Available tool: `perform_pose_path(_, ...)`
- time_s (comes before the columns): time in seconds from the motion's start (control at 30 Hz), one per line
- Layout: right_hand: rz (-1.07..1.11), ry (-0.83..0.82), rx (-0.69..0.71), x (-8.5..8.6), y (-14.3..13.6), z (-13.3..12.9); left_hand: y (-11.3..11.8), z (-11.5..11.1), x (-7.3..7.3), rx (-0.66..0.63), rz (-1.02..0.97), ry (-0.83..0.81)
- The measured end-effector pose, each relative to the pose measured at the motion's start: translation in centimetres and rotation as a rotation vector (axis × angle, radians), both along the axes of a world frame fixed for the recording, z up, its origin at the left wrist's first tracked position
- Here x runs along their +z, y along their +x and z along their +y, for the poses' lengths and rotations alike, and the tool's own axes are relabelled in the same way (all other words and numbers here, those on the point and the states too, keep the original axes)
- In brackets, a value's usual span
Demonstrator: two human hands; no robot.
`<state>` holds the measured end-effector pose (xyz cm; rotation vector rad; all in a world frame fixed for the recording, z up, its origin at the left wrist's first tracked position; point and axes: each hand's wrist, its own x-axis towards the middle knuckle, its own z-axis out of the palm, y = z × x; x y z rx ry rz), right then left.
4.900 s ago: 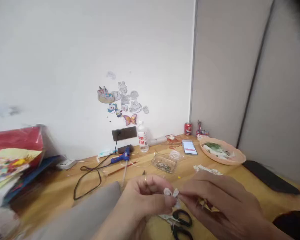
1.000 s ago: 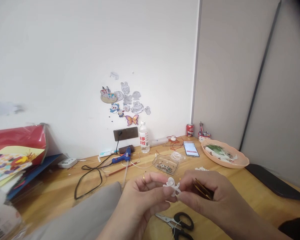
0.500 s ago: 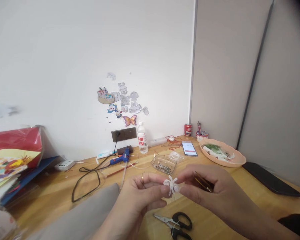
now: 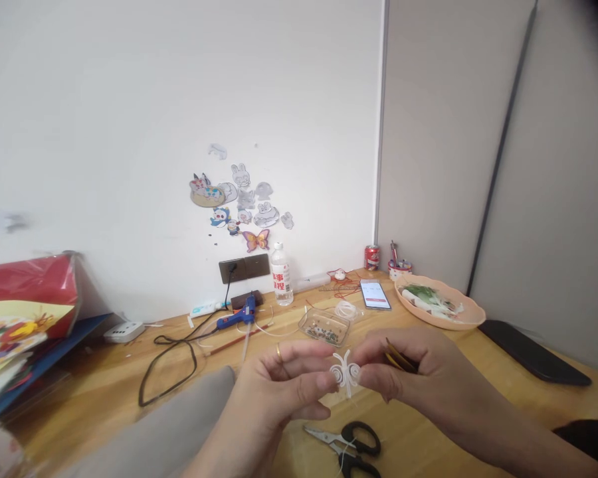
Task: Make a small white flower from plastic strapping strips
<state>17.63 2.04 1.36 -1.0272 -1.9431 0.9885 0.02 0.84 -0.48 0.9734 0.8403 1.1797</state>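
Observation:
A small white coiled cord piece (image 4: 345,373), shaped like a butterfly with two spirals and two upright tips, is held up over the table. My left hand (image 4: 294,382) pinches its left spiral between thumb and fingers. The right spiral is pinched by my right hand (image 4: 408,372), which also has brass-coloured tweezers (image 4: 399,358) tucked against its palm. Below the hands, black-handled scissors (image 4: 349,445) lie with blades pointing left. Behind them sits a clear tray (image 4: 325,326) of small beads.
A blue glue gun (image 4: 238,317) with a looping black cable lies at left, near a bottle (image 4: 281,275). Further right are a phone (image 4: 375,294), a pink scalloped plate (image 4: 471,315) and a black case (image 4: 533,352). A grey cushion (image 4: 169,425) fills the near left.
The white piece has turned to face the camera more squarely, so both spirals show flat. Both hands still pinch it. The whole view has shifted slightly.

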Motion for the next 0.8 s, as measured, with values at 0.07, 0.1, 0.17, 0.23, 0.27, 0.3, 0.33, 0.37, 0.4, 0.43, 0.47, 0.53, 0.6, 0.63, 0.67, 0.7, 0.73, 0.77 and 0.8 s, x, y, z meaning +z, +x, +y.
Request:
perform_pose_path(0.07,-0.008,0.014,0.003,0.0,0.0,0.0,-0.2,-0.1,-0.2,0.024,0.035,0.117)
perform_pose_path(0.1,-0.01,0.013,0.006,-0.1,0.0,-0.1,-0.3,-0.2,-0.3,0.045,0.069,0.192)
perform_pose_path(0.17,-0.017,0.004,0.022,-0.1,0.0,-0.2,-0.7,-0.3,-0.4,0.111,0.162,0.369)
perform_pose_path(0.23,-0.024,-0.008,0.042,0.0,0.2,-0.3,-1.1,-0.4,-0.4,0.159,0.29,0.614)
perform_pose_path(0.27,-0.027,-0.012,0.051,0.0,0.3,-0.3,-1.3,-0.4,-0.4,0.157,0.357,0.759)
perform_pose_path(0.3,-0.027,-0.015,0.057,0.1,0.4,-0.3,-1.4,-0.3,-0.3,0.141,0.416,0.905)
perform_pose_path(0.33,-0.027,-0.021,0.061,0.1,0.5,-0.3,-1.6,-0.2,-0.1,0.111,0.461,1.04)
perform_pose_path(0.37,-0.026,-0.029,0.065,0.2,0.6,-0.3,-1.7,0.0,0.0,0.076,0.494,1.148)
perform_pose_path(0.4,-0.027,-0.037,0.071,0.2,0.7,-0.3,-1.7,0.1,0.1,0.051,0.514,1.227)
perform_pose_path(0.43,-0.029,-0.043,0.076,0.2,0.7,-0.3,-1.8,0.2,0.3,0.034,0.526,1.274)
perform_pose_path(0.47,-0.032,-0.047,0.081,0.2,0.7,-0.3,-1.8,0.3,0.4,0.025,0.534,1.306)
perform_pose_path(0.53,-0.032,-0.059,0.085,0.2,0.7,-0.4,-1.9,0.3,0.5,0.019,0.552,1.352)
perform_pose_path(0.6,-0.028,-0.074,0.083,0.1,0.6,-0.5,-1.9,-0.1,0.6,0.031,0.574,1.371)
perform_pose_path(0.63,-0.026,-0.08,0.082,0.1,0.6,-0.6,-1.9,-0.3,0.6,0.043,0.593,1.355)
perform_pose_path(0.67,-0.023,-0.085,0.084,0.1,0.5,-0.7,-1.9,-0.6,0.7,0.06,0.614,1.33)
perform_pose_path(0.7,-0.017,-0.089,0.088,0.2,0.5,-0.7,-1.9,-0.9,0.7,0.074,0.636,1.289)
perform_pose_path(0.73,-0.01,-0.092,0.093,0.2,0.5,-0.8,-1.9,-1.1,0.8,0.08,0.652,1.253)
perform_pose_path(0.77,0.002,-0.099,0.098,0.2,0.4,-0.8,-1.8,-1.3,0.9,0.083,0.662,1.221)
perform_pose_path(0.8,0.015,-0.111,0.103,0.2,0.4,-0.9,-1.7,-1.4,1.0,0.079,0.665,1.203)
